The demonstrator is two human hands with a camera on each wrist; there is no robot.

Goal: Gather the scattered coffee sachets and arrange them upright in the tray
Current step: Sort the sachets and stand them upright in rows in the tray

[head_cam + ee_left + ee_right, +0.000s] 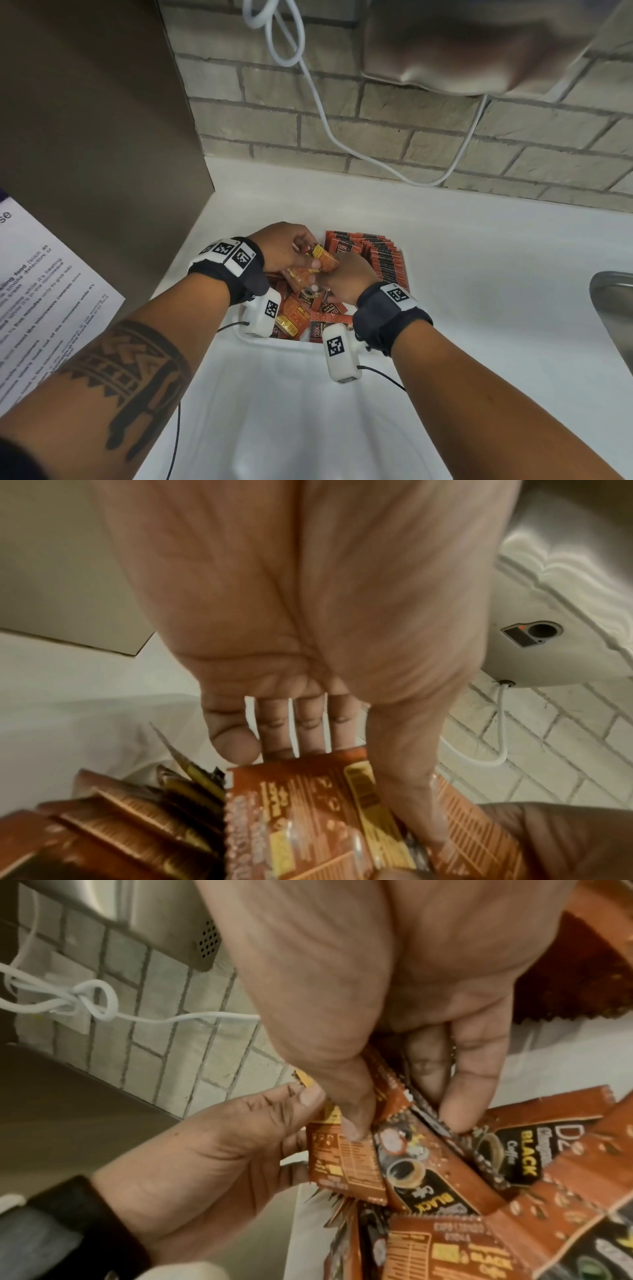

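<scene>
A white tray (274, 343) sits on the white counter. A row of orange coffee sachets (382, 257) stands upright along its right side, and loose sachets (301, 317) lie jumbled at its front. Above the tray, my left hand (306, 255) grips a small bundle of sachets (323, 260). In the left wrist view the thumb lies across that bundle (308, 818). My right hand (334, 278) meets it from the right. In the right wrist view my right hand (404, 1123) pinches sachets (394, 1104) between thumb and fingers, beside the sachet (346, 1164) that my left hand (222, 1150) holds.
A tall brown panel (96, 137) stands at the left, with a printed notice (41, 291) below it. A white cable (318, 102) hangs down the brick wall behind. A metal sink (613, 308) lies at the right edge, and a grey wall unit (479, 44) hangs above.
</scene>
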